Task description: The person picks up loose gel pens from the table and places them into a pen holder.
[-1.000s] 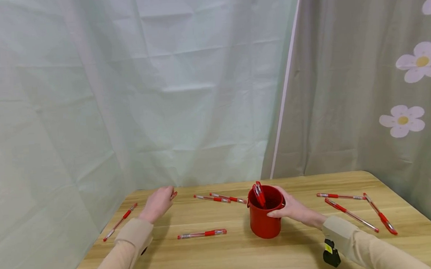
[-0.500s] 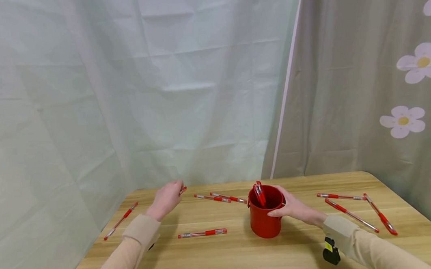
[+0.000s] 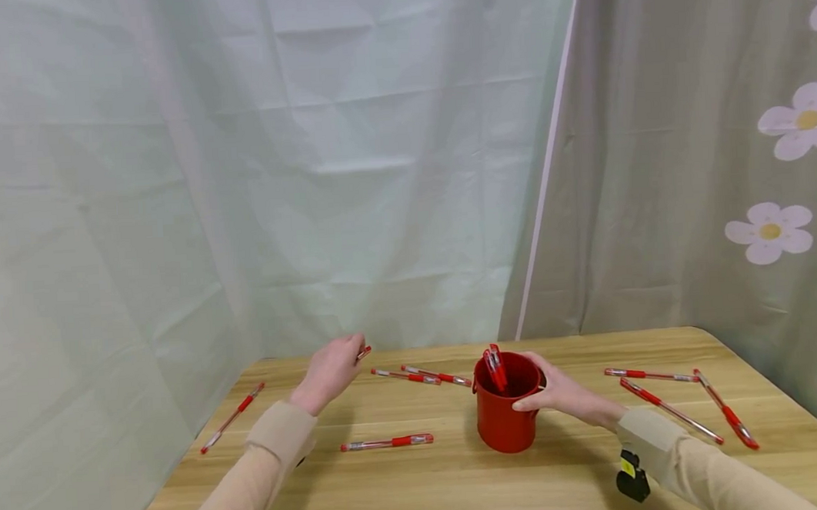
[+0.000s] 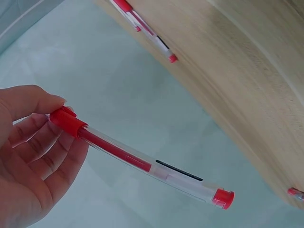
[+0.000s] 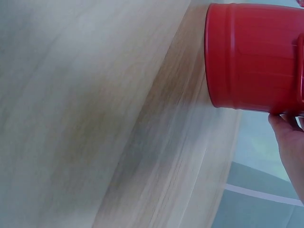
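Note:
My left hand (image 3: 331,373) is raised over the far left of the table, pinching a clear pen with red grip and end plug. In the left wrist view this pen (image 4: 123,153) slants out from thumb and fingers at its red grip. A small red bucket (image 3: 506,427) stands upright right of centre, with red pens (image 3: 495,368) leaning inside, their ends above the rim. My right hand (image 3: 564,395) grips the bucket's right side, thumb in front and fingers behind. Only part of that hand shows in the right wrist view, against the bucket wall.
Two pens (image 3: 422,377) lie close together between left hand and bucket. Another pen (image 3: 411,440) lies nearer the front, one pen (image 3: 233,418) at the left edge. Several pens (image 3: 673,410) lie at right. Curtains (image 3: 378,210) hang behind the wooden table (image 3: 421,493).
My left hand has moved right and slightly up with the pen in its fingers, toward the bucket. The right hand and bucket hold still; the head view has shifted slightly.

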The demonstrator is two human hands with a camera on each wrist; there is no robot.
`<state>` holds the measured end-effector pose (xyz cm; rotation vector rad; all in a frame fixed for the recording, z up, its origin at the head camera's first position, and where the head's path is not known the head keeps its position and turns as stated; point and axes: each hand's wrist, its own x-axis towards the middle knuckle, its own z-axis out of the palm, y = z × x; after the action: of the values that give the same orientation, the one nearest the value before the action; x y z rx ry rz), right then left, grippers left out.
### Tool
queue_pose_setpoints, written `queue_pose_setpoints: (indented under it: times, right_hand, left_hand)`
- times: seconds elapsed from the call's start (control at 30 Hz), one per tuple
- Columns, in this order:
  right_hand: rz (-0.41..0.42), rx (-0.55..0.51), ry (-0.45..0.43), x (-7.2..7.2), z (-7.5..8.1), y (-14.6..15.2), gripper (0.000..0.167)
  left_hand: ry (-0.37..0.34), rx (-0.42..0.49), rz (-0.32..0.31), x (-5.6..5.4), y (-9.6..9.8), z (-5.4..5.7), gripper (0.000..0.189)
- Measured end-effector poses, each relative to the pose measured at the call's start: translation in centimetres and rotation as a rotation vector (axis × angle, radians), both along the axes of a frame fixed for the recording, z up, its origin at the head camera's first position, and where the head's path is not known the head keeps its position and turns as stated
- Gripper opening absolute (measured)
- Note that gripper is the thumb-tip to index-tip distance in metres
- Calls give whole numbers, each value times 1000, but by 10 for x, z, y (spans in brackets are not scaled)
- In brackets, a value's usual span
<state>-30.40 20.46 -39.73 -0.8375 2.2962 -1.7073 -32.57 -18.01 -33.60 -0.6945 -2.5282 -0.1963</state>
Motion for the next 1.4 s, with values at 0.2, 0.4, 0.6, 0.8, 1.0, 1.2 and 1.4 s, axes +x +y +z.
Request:
queue_pose_setpoints:
  times: [0.2,0.4,0.6,0.8,1.0,1.2,1.4]
  right_hand:
    - [17,-9,32,-1,-1,3,70]
    - [-19,19,24,0,2,2,74]
    - [-26,44,39,0,6,0,75]
    - [-15,46,14,1,7,1,74]
    - [-12,54,34,0,7,1,75]
    - [-25,74,31,-1,8,1,76]
    - [-3,70,28,0,8,0,77]
  left_hand:
    - [5,16,-29,1,10,5,19]
    - [10,27,-57,3,19,10,20]
    - [50,11,-86,4,25,13,21]
    - [55,15,-103,6,30,15,20]
    - [48,23,-103,5,36,20,20]
    - [43,30,-116,6,49,31,16]
    - [46,24,-125,7,63,41,14]
